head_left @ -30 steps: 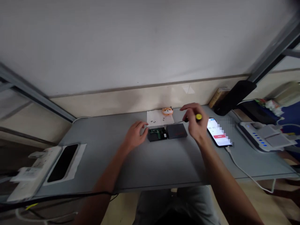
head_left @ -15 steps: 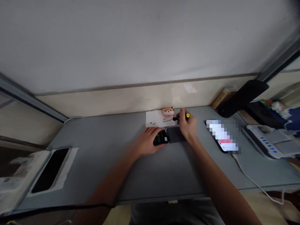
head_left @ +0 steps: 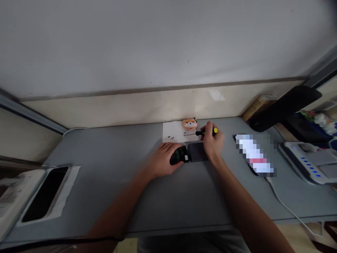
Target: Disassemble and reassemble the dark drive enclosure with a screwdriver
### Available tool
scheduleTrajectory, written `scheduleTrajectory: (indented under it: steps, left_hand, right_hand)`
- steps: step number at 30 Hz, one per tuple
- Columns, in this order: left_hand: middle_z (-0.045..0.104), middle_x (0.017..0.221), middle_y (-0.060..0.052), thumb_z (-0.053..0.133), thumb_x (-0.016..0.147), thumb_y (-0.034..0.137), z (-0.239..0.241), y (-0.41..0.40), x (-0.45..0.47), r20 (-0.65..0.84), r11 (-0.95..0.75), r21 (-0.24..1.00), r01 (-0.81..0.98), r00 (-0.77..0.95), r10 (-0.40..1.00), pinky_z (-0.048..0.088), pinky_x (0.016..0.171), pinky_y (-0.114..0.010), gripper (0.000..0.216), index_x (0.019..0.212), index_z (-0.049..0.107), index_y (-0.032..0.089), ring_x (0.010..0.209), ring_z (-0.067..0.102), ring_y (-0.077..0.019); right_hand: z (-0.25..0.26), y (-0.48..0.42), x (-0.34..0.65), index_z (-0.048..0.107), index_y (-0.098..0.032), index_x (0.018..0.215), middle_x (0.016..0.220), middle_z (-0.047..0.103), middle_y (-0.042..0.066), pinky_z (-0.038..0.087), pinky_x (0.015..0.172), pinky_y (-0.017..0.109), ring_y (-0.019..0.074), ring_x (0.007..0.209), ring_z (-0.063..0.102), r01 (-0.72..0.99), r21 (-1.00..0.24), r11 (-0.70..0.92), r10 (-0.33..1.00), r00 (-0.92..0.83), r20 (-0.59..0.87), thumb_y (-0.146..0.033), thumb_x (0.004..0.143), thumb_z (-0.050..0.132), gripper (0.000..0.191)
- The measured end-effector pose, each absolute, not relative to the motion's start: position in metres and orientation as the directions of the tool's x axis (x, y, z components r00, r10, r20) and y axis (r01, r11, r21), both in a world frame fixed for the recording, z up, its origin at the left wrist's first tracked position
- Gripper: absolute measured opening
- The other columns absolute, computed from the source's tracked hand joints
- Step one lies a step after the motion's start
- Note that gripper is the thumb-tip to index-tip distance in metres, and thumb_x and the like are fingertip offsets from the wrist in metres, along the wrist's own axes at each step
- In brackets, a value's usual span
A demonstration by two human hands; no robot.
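Note:
My left hand [head_left: 163, 159] is closed around the left end of a small dark device with a green circuit board [head_left: 180, 155], holding it on the desk. A flat dark grey panel [head_left: 197, 151] lies against the device's right end; I cannot tell if they are joined. My right hand [head_left: 213, 141] grips a black and yellow screwdriver [head_left: 201, 133], its thin shaft pointing left. The tip is over a white paper [head_left: 172, 129], close to a tiny dark screw. Several more tiny screws [head_left: 171, 137] lie on the paper. An orange animal-face case [head_left: 190, 123] sits at its back edge.
A lit phone [head_left: 254, 154] with a white cable lies to the right, beside a white power strip [head_left: 308, 161]. Behind them a black cylindrical object [head_left: 285, 107] leans near a box [head_left: 259, 105]. At far left a dark-screened phone [head_left: 46, 195] rests on white paper.
The camera view has shifted slightly, so things at the sides sit farther outward. Both hands keep their holds, and the screwdriver tip stays over the paper near the small screw.

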State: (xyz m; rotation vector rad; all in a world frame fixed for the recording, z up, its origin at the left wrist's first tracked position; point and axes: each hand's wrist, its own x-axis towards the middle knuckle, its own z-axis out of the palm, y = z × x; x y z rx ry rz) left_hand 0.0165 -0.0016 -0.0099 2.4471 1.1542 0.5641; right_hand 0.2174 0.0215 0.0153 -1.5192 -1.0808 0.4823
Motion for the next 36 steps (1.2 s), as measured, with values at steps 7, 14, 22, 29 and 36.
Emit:
scheduleTrajectory:
  steps: [7,14,22,29,36]
  left_hand:
    - [0.067,0.126,-0.009,0.069,0.085,0.026,-0.009,-0.001,0.015,0.216,-0.615,0.488,0.619,0.597,0.772,0.05,0.103,-0.048,0.044,0.127,0.054,0.023,0.12,0.062,-0.0295]
    - [0.068,0.124,-0.009,0.071,0.084,0.025,-0.01,-0.001,0.014,0.226,-0.617,0.487,0.618,0.593,0.773,0.05,0.103,-0.047,0.044,0.124,0.054,0.023,0.119,0.062,-0.029]
    - [0.068,0.12,-0.009,0.074,0.083,0.028,-0.014,0.0,0.014,0.232,-0.6,0.509,0.617,0.572,0.787,0.052,0.101,-0.047,0.04,0.118,0.055,0.023,0.117,0.063,-0.0292]
    - [0.068,0.122,-0.011,0.069,0.089,0.031,-0.014,-0.002,0.015,0.353,-0.605,0.511,0.611,0.493,0.796,0.054,0.099,-0.047,0.039,0.124,0.054,0.021,0.116,0.064,-0.0286]
    - [0.07,0.111,-0.007,0.06,0.098,0.03,-0.023,-0.001,0.021,0.52,-0.571,0.506,0.647,0.299,0.8,0.054,0.096,-0.041,0.018,0.113,0.066,0.023,0.11,0.066,-0.0239]
  right_hand:
    - [0.019,0.022,0.218,0.062,-0.02,0.07,0.048,0.053,-0.003,0.039,0.055,0.028,0.0139,0.049,0.054,0.323,-0.945,0.051,0.822,0.524,0.223,-0.057,0.095,0.043,0.048]
    - [0.019,0.025,0.215,0.06,-0.02,0.066,0.047,0.052,-0.003,0.034,0.043,0.026,0.012,0.042,0.051,0.002,-1.0,0.0,0.8,0.6,0.002,-0.061,0.091,0.046,0.05]
    - [0.015,0.027,0.223,0.061,-0.02,0.066,0.044,0.05,-0.003,0.032,0.039,0.024,0.0109,0.038,0.047,-0.014,-0.999,-0.029,0.803,0.595,-0.032,-0.065,0.09,0.048,0.052]
    - [0.025,0.025,0.221,0.057,-0.021,0.059,0.04,0.046,-0.004,0.028,0.036,0.024,0.0104,0.034,0.043,-0.04,-0.998,-0.04,0.826,0.561,-0.055,-0.071,0.084,0.05,0.057]
    - [0.028,0.019,0.216,0.055,-0.021,0.057,0.04,0.045,-0.004,0.029,0.036,0.025,0.0102,0.034,0.042,-0.057,-0.998,0.011,0.888,0.46,-0.016,-0.073,0.081,0.052,0.057]
